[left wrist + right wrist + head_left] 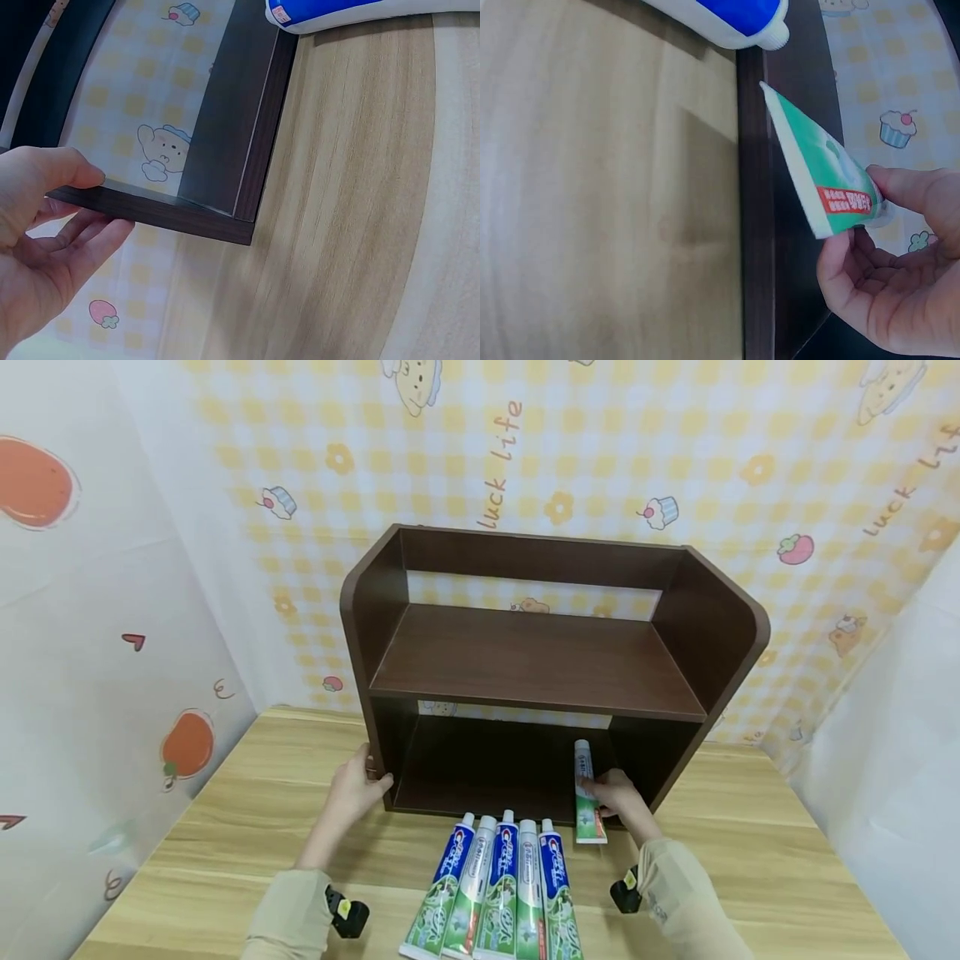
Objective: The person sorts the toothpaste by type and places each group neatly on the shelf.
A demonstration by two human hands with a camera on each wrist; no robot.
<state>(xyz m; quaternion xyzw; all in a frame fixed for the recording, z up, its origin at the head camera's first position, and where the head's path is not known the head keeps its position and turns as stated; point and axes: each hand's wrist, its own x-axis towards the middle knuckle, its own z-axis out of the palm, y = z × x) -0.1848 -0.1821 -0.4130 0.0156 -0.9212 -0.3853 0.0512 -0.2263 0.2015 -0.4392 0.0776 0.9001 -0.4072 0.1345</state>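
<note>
My right hand [617,793] pinches a silver-and-green toothpaste tube [589,789] between thumb and fingers at the right side of the lower shelf. The tube's cap points toward the back, and its flat end juts out past the shelf's front edge; the right wrist view shows that end [821,169] raised above the board. On the other side, my left hand [356,789] grips the left side panel of the dark brown shelf unit [525,652], thumb on the inner face and fingers outside, as the left wrist view shows.
Several toothpaste tubes [498,889], blue-and-green and silver-and-green, lie side by side in front of the unit, caps toward it. They rest on a wood-grain table [202,860]. Patterned sheeting [465,460] hangs behind and at both sides.
</note>
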